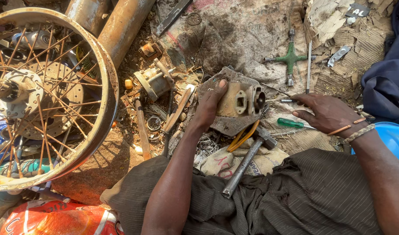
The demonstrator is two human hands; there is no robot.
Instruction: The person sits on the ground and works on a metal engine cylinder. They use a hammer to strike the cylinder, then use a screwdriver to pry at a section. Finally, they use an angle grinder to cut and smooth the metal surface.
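A dirty tan metal engine part [241, 101] sits in the middle, on a flat rusty plate [229, 124] on the ground. The left hand [209, 106] holds the part from its left side, with the thumb up on top and the fingers wrapped around it.

The right hand [328, 112] is to the right of the part, not touching it. Its fingers are pressed together around a thin metal tool [283, 100] that points toward the part. Just under this hand lies a green-handled screwdriver [291, 123].

Below the left hand, yellow wires [242, 136] curl out from under the plate. A hammer [247, 159] lies next to them, its handle resting on the person's dark striped cloth. Under the hammer is a pale sack [221, 163].

Above the right hand lies a green cross wrench [290, 57] on the dirty ground. To the left of the left hand sits a small grey motor part [155, 80]. Far to the left stands a big rusty spoked wheel [49, 93]. Two rusty pipes [121, 26] lie above it.
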